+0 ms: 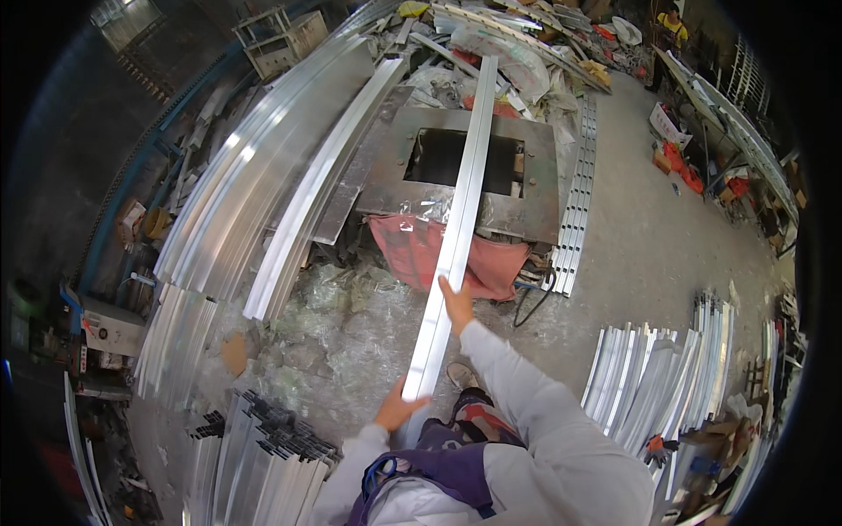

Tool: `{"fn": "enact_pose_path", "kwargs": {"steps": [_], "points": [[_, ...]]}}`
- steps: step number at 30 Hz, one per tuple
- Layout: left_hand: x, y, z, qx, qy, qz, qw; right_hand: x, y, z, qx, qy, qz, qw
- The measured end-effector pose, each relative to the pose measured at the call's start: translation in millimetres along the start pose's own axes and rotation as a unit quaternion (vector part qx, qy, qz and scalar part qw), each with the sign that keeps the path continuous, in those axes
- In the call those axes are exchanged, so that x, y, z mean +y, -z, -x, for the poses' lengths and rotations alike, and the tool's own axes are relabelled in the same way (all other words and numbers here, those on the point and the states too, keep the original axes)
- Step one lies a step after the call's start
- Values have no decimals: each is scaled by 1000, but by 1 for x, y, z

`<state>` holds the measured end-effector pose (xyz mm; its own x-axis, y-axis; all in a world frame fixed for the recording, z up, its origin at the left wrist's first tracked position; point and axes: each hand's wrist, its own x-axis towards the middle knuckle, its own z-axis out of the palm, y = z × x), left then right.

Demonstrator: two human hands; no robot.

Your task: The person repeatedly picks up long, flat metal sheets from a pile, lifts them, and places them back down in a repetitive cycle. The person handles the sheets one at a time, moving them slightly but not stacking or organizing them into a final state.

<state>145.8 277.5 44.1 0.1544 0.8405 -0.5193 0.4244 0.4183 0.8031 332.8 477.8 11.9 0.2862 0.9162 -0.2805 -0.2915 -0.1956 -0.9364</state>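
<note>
So, both hands are on one long silver bar (463,206), which runs away from the body, crossing above the metal table (379,180) and its square hole (438,158). Can't really tell if it's touching the tabletop or just held over it.

Left hand (397,407) has hold of the near end, thumb reaching across it. Right hand (456,305) is farther up, clasping the right edge with the thumb side over the top face. Whatever the fingers are doing underneath is hidden on both.

A red cloth (395,248) hangs off the table's near side, partly behind the bar. Left of the table there's a pale bar (320,188) lying lengthwise, then a big stack of shiny strips (250,167). Crumpled clear plastic (338,329) covers the floor nearby. More metal bundles sit lower left (250,460) and lower right (640,377).
</note>
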Motion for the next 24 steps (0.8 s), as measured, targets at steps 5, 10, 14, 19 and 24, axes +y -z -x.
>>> {"fn": "enact_pose_path", "kwargs": {"steps": [5,10,14,19,24], "points": [[135,-1,-171,-17,-87,73,993,-48,14,-112,52,123,203,970],[197,14,-269,-26,-112,28,993,-39,29,-97,38,183,233,954],[193,11,-266,-53,-101,91,989,-7,74,-71,-17,52,151,987],[106,27,-177,-15,-34,41,998,-30,83,-52,-9,-6,100,995],[-10,30,-7,-18,46,28,998,-21,70,-45,-31,-56,56,996]]}}
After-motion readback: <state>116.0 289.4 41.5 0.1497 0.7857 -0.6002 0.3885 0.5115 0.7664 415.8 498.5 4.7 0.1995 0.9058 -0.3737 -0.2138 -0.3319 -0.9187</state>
